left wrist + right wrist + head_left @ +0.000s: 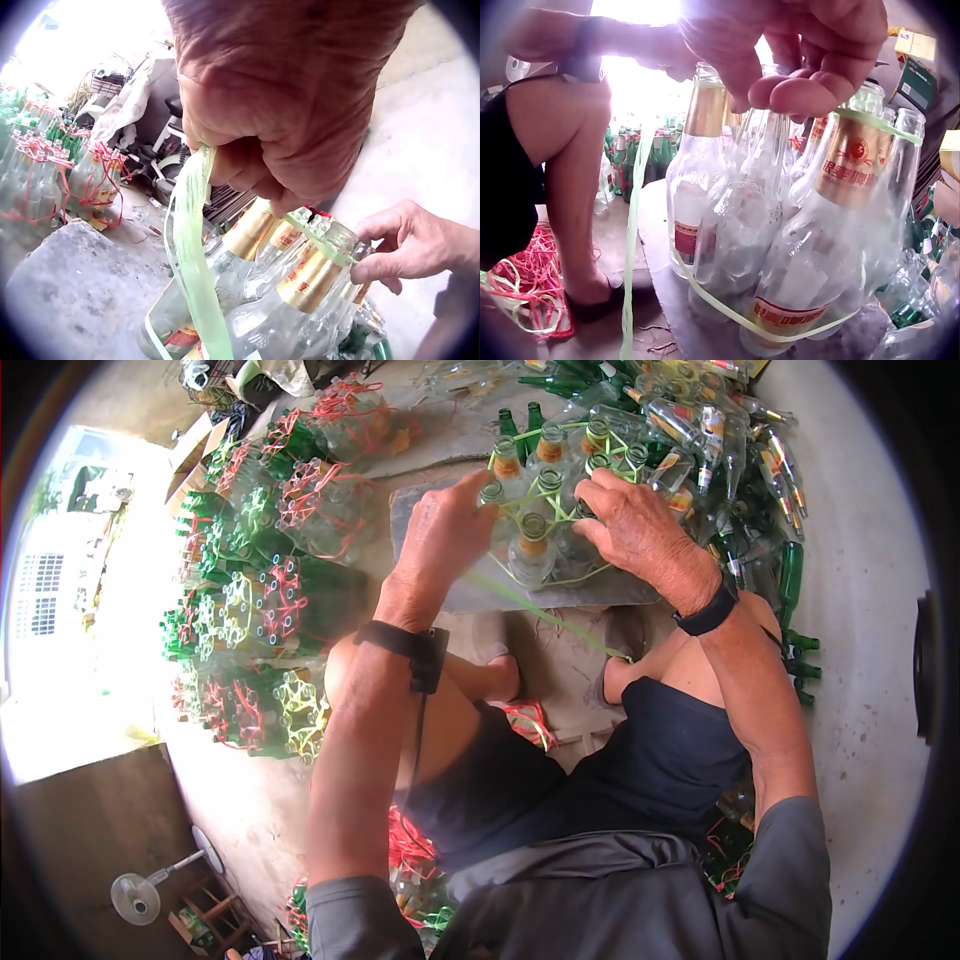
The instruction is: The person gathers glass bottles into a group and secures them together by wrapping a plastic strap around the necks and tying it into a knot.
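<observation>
A cluster of clear glass bottles with gold neck labels stands upright on a grey board. Light green plastic twine loops round their lower bodies, and more runs about the necks. At the cluster's left side, my left hand grips a strip of this twine, whose loose tail hangs down towards the floor. My right hand is over the right side of the cluster, its thumb and fingers curled round the top of a bottle. The fingers partly hide that bottle's mouth.
Bundles of bottles tied with red and yellow twine stand along the left. Loose bottles are heaped at the back right against the wall. Red twine lies on the floor beside the leg. A fan stands at lower left.
</observation>
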